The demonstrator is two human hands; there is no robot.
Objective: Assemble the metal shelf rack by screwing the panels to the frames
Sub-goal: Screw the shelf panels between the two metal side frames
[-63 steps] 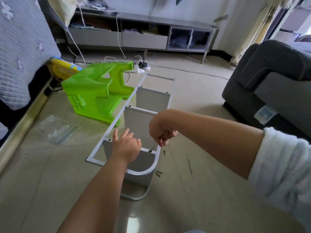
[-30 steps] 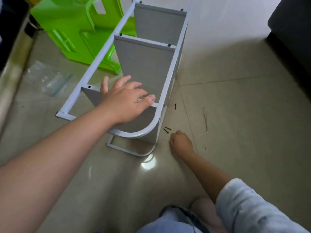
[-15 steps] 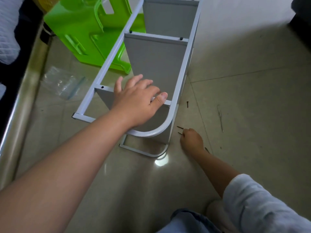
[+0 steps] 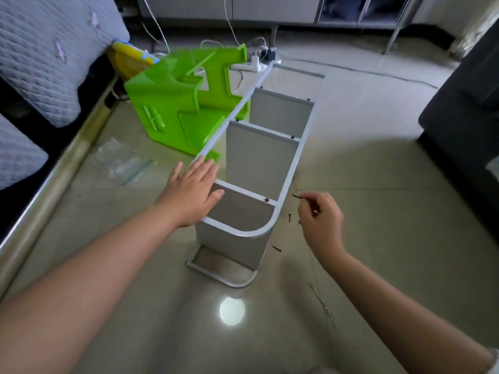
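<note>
Since the earlier frame the right hand (image 4: 321,222) has risen from the floor, where it was reaching among loose screws, and now carries a screw (image 4: 296,196) toward the rack (image 4: 266,163); the view has also tilted up to take in more of the room. The right fingers (image 4: 310,203) pinch the screw narrowly at one end, its free end pointing left toward the hole (image 4: 266,200) in the near panel (image 4: 243,209), just beside the right rail (image 4: 293,168). The left hand (image 4: 193,194) lies flat, fingers straight and slightly spread, pressing on the left end of that panel and the left rail (image 4: 229,117).

The rack lies on its side on the tiled floor (image 4: 364,157), with three panels between two long rails. Dark screw heads show at the farther panels; the near hole appears unfilled, though this is hard to tell.

Risks, as judged from here:
- The light pinch may drop the screw, which could roll among the spare screws (image 4: 289,217) or under the rack.
- If the left hand eases, panel and rail holes may slip out of line, so the screw enters crooked.
- No driver is in hand; a thin tool (image 4: 320,299) lies on the floor near the right forearm.

Beyond the rack lie a green stool (image 4: 183,103) and a plastic bag (image 4: 121,163).
</note>
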